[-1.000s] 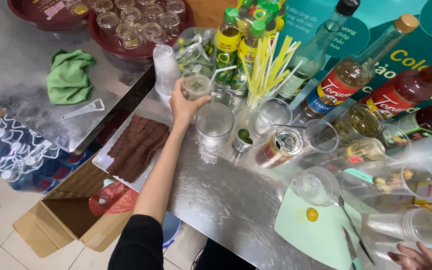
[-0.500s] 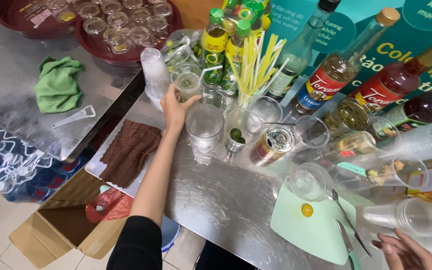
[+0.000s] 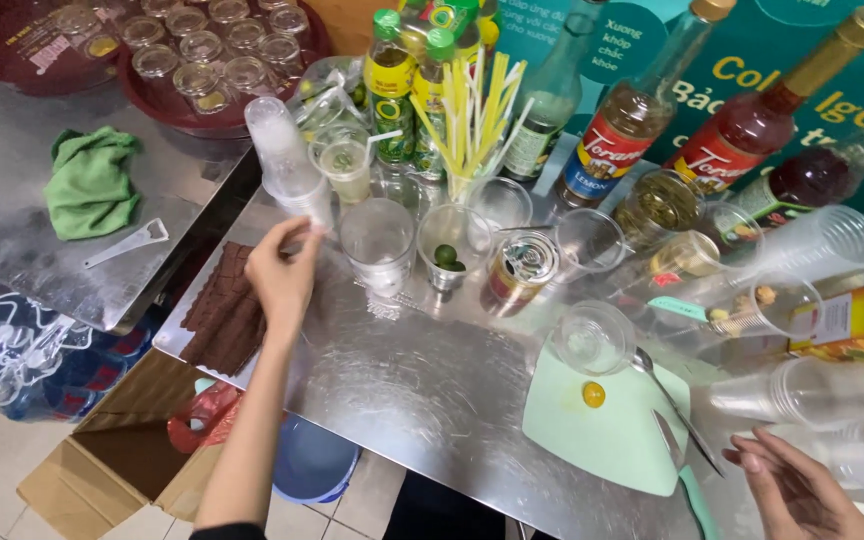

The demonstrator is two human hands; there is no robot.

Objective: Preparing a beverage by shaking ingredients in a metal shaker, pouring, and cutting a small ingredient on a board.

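**A hand reaches for the cups on a busy drink table**

The left hand (image 3: pixel 282 270) is stretched out over the shiny metal table (image 3: pixel 422 390). Its fingers are pinched narrow at the bottom of a tall stack of clear plastic cups (image 3: pixel 287 160). They touch the lowest cup, but I cannot tell if they really hold it. The arm is long and straight, with the wrist a little bent up.

Just beside the stack stands a clear plastic cup with a pale drink and a straw (image 3: pixel 345 168). Next to that is an empty clear cup (image 3: pixel 379 240), then a small glass with green limes inside (image 3: pixel 449 250), and an open metal can (image 3: pixel 522 268). None of the empty cups near the hand has been filled, so it looks like most of the work is yet to be done. Only the one pale drink looks made.

The right hand (image 3: pixel 802 490) is low at the near edge, with its fingers loosely spread and nothing in it. It rests near a light green cutting board (image 3: pixel 602 440) with a small yellow bit (image 3: pixel 593 394) and a knife (image 3: pixel 687 465) on it. An upside-down clear cup (image 3: pixel 592 338) sits on the board's far corner.
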